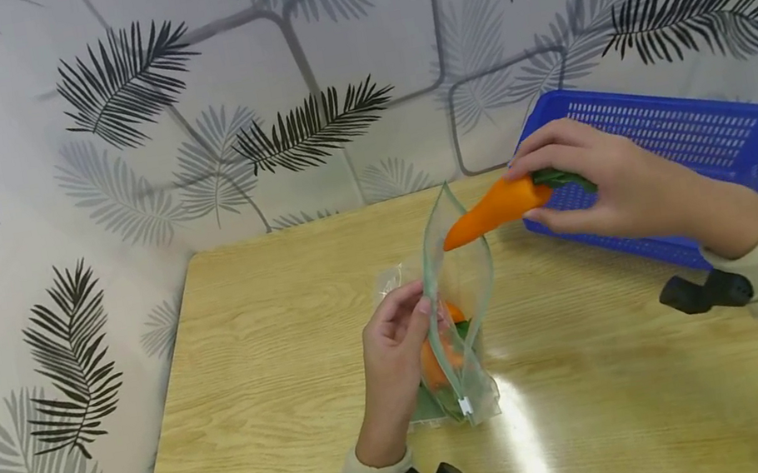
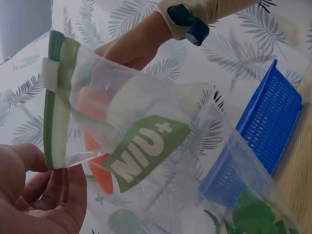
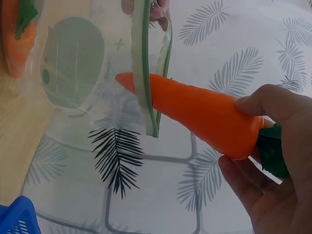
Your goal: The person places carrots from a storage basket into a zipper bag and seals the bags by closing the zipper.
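Note:
A clear zip bag (image 1: 475,279) with a green-edged mouth and a white slider stands open on the table. My left hand (image 1: 393,352) pinches the rim of its mouth between thumb and fingers. Inside the bag lie orange and green items, partly hidden by the plastic. My right hand (image 1: 600,176) grips an orange carrot (image 3: 204,109) by its thick end, near the green top (image 3: 273,151). The carrot's tip points down into the bag's mouth, as the right wrist view shows. Through the plastic, the left wrist view shows the carrot (image 2: 100,175) beside the printed green label (image 2: 146,151).
A blue perforated basket (image 1: 664,127) sits at the back right of the wooden table (image 1: 259,376), behind my right hand. Leaf-patterned cloth (image 1: 176,120) covers the wall behind the table. A bright glare streak lies on the tabletop right of the bag.

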Motion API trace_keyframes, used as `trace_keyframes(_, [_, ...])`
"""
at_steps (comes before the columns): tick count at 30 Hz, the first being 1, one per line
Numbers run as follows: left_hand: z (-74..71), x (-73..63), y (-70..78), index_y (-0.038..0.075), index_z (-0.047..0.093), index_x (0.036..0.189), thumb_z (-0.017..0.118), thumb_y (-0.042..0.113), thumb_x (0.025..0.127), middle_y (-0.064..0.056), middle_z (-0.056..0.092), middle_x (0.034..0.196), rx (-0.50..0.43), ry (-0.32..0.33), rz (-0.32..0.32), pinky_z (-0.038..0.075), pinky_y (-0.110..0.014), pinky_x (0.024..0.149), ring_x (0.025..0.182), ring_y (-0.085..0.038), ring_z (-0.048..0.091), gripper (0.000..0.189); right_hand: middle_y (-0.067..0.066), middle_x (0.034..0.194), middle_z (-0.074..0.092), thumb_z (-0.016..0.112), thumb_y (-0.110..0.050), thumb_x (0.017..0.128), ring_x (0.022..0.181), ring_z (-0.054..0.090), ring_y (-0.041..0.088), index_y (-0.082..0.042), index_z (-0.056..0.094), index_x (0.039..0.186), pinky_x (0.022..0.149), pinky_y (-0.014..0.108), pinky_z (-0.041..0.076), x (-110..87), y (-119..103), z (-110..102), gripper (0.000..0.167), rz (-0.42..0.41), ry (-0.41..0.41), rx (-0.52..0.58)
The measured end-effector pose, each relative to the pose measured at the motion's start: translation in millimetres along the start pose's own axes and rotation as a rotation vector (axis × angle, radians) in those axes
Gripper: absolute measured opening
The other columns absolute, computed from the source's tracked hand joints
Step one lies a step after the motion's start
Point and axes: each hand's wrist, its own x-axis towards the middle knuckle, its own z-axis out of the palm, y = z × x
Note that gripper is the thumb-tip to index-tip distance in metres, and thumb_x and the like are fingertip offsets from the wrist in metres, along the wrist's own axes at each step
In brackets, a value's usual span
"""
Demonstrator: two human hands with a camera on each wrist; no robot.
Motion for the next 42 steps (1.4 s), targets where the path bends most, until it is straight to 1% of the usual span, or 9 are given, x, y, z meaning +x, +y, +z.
trace_keyframes(2, [0.1,0.2,1.2,-0.004,0.056,0.115,0.052,0.007,0.095,-0.014,0.059,0.091,-0.001,-0.001,-0.003,0.055,-0.033,0.073,0.079,-0.021,0.058,0.023,0.012,0.112,0.055,0.054,-0.042,0.09,0.096,0.049,0.019,-0.002,0.062,0.112,0.083,0.013,0.038,1.2,0,5,0.046,-0.039,0.0,-0.015])
trace_keyframes(5, [0.2,0.0,2.4,-0.004,0.056,0.115,0.052,0.007,0.095,-0.014,0.059,0.091,-0.002,0.001,-0.008,0.055,-0.037,0.074,0.079,-0.022,0.058,0.023,0.014,0.112,0.055,0.052,-0.04,0.092,0.096,0.049,0.022,0.0,0.062,0.111,0.085,0.015,0.037,3.4,0,12,0.045,-0.093,0.003,-0.034])
trace_keyframes(9, [-0.5,-0.3,2.8,-0.005,0.056,0.115,0.052,0.006,0.095,-0.015,0.059,0.091,-0.009,0.01,-0.018,0.054,-0.044,0.075,0.079,-0.023,0.059,0.023,0.014,0.111,0.055,0.052,-0.039,0.092,0.096,0.049,0.022,0.0,0.062,0.111,0.085,0.018,0.038,5.7,-1,17,0.044,-0.121,0.005,-0.049])
trace_keyframes(15, [0.3,-0.3,3.4,-0.003,0.057,0.115,0.055,0.008,0.094,-0.015,0.059,0.094,-0.004,0.027,-0.045,0.055,-0.035,0.076,0.08,-0.021,0.058,0.024,0.011,0.112,0.055,0.05,-0.04,0.093,0.097,0.049,0.021,-0.002,0.062,0.112,0.085,0.019,0.038,4.6,-4,19,0.045,-0.095,-0.023,-0.057])
trace_keyframes(21, [1.8,-0.2,4.0,-0.003,0.057,0.115,0.054,0.007,0.095,-0.016,0.058,0.094,0.002,0.018,-0.045,0.055,-0.032,0.077,0.081,-0.02,0.058,0.024,0.009,0.113,0.055,0.047,-0.039,0.094,0.098,0.049,0.021,-0.004,0.062,0.113,0.08,0.028,0.041,3.5,-4,26,0.043,-0.068,-0.045,-0.048])
trace_keyframes(26, [2.3,-0.3,2.9,-0.004,0.057,0.116,0.055,0.009,0.094,-0.016,0.058,0.094,0.002,0.007,-0.031,0.055,-0.032,0.076,0.081,-0.02,0.059,0.025,0.009,0.116,0.054,0.058,-0.027,0.09,0.101,0.049,0.021,-0.006,0.061,0.117,0.079,0.029,0.044,2.9,-3,31,0.034,-0.076,-0.065,-0.044])
trace_keyframes(31, [2.6,-1.0,2.3,-0.003,0.057,0.116,0.054,0.008,0.094,-0.015,0.058,0.095,0.012,0.007,-0.023,0.054,-0.03,0.077,0.08,-0.02,0.059,0.025,0.009,0.116,0.054,0.068,-0.01,0.08,0.102,0.049,0.021,-0.005,0.06,0.116,0.08,0.028,0.045,6.0,-4,39,0.037,-0.093,-0.093,-0.048])
trace_keyframes(37, [3.4,-0.5,2.7,-0.004,0.056,0.116,0.053,0.006,0.095,-0.014,0.058,0.096,0.005,0.0,-0.024,0.054,-0.03,0.078,0.081,-0.021,0.058,0.024,0.007,0.116,0.054,0.072,-0.005,0.076,0.105,0.049,0.021,-0.005,0.06,0.113,0.085,0.031,0.047,9.2,-6,44,0.039,-0.071,-0.138,-0.059])
trace_keyframes(42, [3.9,0.2,2.8,-0.003,0.057,0.116,0.054,0.008,0.095,-0.017,0.057,0.097,0.005,0.002,-0.031,0.054,-0.031,0.077,0.082,-0.021,0.058,0.024,0.009,0.114,0.055,0.075,-0.004,0.074,0.105,0.05,0.023,-0.003,0.06,0.112,0.088,0.035,0.047,10.7,-5,50,0.04,-0.076,-0.146,-0.08])
